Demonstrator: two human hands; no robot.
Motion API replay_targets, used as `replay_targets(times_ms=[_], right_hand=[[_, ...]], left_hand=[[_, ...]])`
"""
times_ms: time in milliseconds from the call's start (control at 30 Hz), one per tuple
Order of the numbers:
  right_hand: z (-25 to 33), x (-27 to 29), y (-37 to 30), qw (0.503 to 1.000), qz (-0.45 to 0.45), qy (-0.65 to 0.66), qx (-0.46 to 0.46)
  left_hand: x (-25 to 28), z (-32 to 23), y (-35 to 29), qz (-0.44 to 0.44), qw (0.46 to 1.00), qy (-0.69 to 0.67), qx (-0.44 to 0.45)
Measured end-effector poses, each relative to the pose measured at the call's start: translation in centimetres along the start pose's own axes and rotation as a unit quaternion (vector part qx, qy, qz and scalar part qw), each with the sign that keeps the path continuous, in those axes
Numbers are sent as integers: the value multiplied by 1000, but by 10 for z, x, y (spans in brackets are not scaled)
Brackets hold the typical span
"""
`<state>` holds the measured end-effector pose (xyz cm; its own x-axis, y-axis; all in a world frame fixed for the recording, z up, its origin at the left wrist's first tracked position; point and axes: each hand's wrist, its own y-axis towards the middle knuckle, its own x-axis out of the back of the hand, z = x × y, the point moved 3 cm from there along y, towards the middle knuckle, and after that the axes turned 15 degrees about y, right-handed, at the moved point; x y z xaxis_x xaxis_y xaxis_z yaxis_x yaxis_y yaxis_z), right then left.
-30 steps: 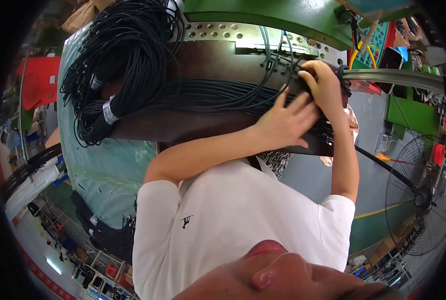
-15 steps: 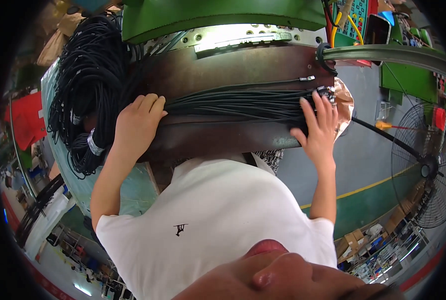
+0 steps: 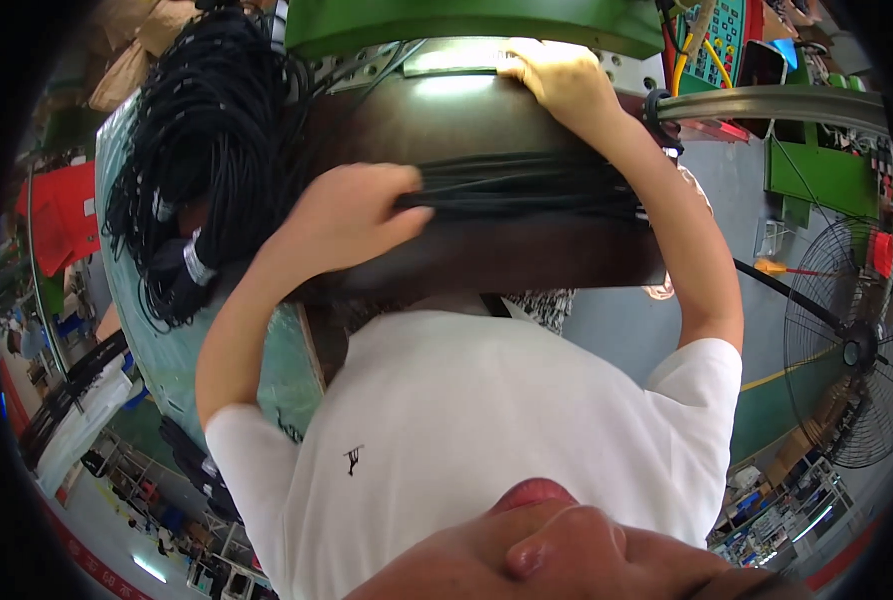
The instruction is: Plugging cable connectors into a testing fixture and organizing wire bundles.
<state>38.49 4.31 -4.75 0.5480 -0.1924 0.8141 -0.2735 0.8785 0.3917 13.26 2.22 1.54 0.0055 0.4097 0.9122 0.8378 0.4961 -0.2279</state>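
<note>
Clasping cables (image 3: 527,185), left hand (image 3: 357,215), right hand (image 3: 569,85) at metal bar (image 3: 452,58)

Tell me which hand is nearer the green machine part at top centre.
Right. The right hand is by the near edge of the green machine part; the left hand is farther back, at the laid-out black cables.

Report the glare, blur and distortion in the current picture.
Head view: glare whitens the metal strip and reflects off the brown board; left hand smeared by blur; right hand washed pale; grey rail looks bowed; corners black.
</note>
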Motion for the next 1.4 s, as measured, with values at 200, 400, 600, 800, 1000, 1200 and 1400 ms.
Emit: replay_targets(times_ms=[200,400,600,800,1000,1200,1400], right_hand=[[-7,5,6,992,118,30,-33],[-16,32,-12,956,234,166,-59],[38,60,-58,920,138,339,-140],[98,35,-92,597,-62,685,-412],[109,19,-91,618,-16,682,-392],[107,52,-85,990,-132,46,-25],[120,54,-72,995,-6,-3,103]], left_hand=[[-38,-106,133,259,944,-160,-124],[-43,-148,83,299,704,-643,26],[-65,-113,23,18,701,-705,107],[-77,-109,27,-62,717,-682,134],[-77,-92,19,-111,716,-677,130],[-74,-90,15,-77,649,-739,164],[-81,-85,12,-2,592,-787,176]])
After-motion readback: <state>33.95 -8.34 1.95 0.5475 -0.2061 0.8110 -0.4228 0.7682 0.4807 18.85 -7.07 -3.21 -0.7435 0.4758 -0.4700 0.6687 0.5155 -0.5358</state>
